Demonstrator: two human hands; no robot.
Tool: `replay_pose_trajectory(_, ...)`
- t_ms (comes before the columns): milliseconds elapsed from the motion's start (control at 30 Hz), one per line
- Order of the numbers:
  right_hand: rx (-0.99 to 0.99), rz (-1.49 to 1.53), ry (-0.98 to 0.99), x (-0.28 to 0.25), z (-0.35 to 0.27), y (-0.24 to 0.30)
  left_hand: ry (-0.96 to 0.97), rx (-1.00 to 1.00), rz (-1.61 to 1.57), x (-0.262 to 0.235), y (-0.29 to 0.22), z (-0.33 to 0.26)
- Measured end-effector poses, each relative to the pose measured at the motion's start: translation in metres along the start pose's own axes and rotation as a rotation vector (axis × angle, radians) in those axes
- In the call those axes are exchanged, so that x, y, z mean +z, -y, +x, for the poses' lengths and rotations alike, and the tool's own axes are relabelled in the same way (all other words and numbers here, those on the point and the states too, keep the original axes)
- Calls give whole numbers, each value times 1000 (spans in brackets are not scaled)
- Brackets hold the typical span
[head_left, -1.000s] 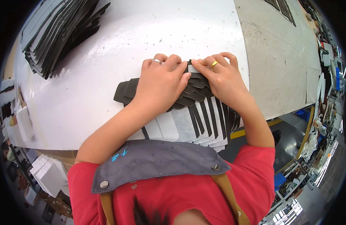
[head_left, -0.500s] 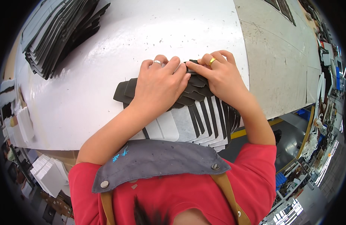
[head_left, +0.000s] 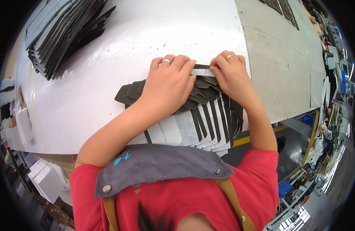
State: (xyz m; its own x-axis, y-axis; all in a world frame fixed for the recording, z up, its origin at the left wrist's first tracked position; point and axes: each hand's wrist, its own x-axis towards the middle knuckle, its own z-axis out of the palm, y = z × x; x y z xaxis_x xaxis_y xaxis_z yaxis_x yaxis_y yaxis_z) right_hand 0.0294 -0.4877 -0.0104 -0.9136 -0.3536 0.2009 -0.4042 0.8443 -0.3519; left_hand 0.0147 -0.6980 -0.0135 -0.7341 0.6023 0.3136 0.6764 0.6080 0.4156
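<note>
A fanned row of flat panels, black with white faces (head_left: 167, 131), lies on the white tabletop in front of me. Their dark flaps (head_left: 202, 94) overlap like shingles under my hands. At the far end of the row, a narrow white strip (head_left: 201, 72) shows along a black edge between my hands. My left hand (head_left: 166, 82) is bent over that edge, its thumb and fingertips closed on the panel at the strip's left end. The thumb and index finger of my right hand (head_left: 232, 75) pinch the panel edge at the strip's right end.
A tall, slanting stack of similar black and white panels (head_left: 65, 34) stands at the far left of the white tabletop (head_left: 158, 27). A beige board surface (head_left: 281, 65) adjoins on the right. White folded sheets (head_left: 48, 179) are below the table's left edge. Dark pieces (head_left: 283, 11) lie far right.
My right hand has moved a little right, away from the left fingertips, so the gap between my hands is wider. The white strip now shows between them.
</note>
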Motion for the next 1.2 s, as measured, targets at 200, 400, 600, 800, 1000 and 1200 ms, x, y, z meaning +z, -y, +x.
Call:
replay_pose_trajectory(200, 69, 336, 51, -31, -12, 15, 265, -71, -413, -18, -11, 20)
replay_pose_trajectory(400, 321, 464, 134, -21, -8, -23, 341, -138, -554, -15, -8, 25)
replay_pose_trajectory(600, 249, 590, 260, -9, 4, -24, 265, -277, -509, 9, 2, 26)
replay_pose_trajectory(800, 167, 500, 171, -2, -1, -19, 255, -148, -168, 8, 6, 20)
replay_pose_trajectory(1000, 77, 272, 47, 1, -10, -8, 167, -119, -173, 9, 4, 14)
replay_pose_trajectory(1200, -78, -43, -89, 7, -19, 3, 188, 8, 14, 6, 3, 10)
